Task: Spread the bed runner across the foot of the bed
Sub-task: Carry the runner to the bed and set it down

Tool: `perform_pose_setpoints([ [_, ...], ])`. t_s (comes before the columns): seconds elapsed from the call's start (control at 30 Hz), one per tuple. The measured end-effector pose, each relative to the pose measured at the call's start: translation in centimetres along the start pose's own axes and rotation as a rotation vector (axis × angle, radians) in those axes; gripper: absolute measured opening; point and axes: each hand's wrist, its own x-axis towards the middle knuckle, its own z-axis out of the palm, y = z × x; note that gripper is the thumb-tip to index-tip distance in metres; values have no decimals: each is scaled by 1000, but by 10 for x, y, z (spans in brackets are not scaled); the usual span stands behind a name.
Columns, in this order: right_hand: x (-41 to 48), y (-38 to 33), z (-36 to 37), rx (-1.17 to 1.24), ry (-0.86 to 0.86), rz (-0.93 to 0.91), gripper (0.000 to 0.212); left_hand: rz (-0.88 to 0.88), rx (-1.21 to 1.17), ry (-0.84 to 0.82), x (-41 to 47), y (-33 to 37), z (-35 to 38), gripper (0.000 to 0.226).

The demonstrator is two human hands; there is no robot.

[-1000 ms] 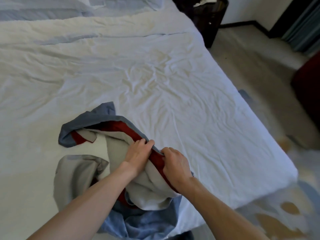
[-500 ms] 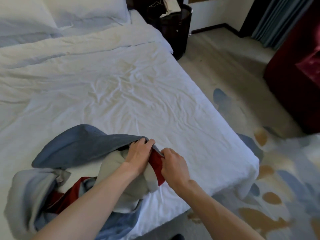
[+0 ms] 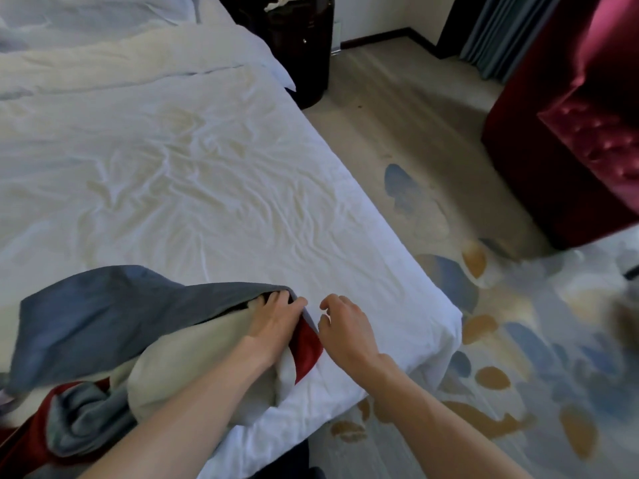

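Note:
The bed runner (image 3: 114, 312), blue-grey with a red band and a beige lining, lies bunched near the foot of the white bed (image 3: 193, 188), on the left. My left hand (image 3: 276, 319) grips the runner's corner edge, fingers curled over the blue fabric. My right hand (image 3: 345, 328) hovers just right of that corner, fingers loosely curled, holding nothing. Part of the runner hangs off the bed's foot at lower left.
The bed's right corner (image 3: 446, 326) lies right of my hands. A patterned carpet (image 3: 518, 357) covers the floor. A dark nightstand (image 3: 301, 46) stands by the bed's head and a red armchair (image 3: 570, 140) at the right. Pillows (image 3: 96, 12) lie at the top.
My right hand has let go of the runner's red edge and moved slightly right. The view has shifted right towards the bed's corner, and the runner trails further left.

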Motion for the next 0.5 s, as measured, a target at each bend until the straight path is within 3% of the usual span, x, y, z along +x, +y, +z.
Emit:
perform_pose_setpoints([
  [0.1,27,-5,5,11,-22,-51,27,27,37,-16,4,1,9,36],
  [0.23,60,-28,14,5,-103,-144,31,-8,-97,86,1,-16,-1,26],
  [0.33,83,-53,19,-16,-154,-229,29,-12,-63,165,-5,-47,-16,11],
  [0.5,109,-95,40,-70,-239,-347,29,-126,-15,187,-10,-105,-27,23],
])
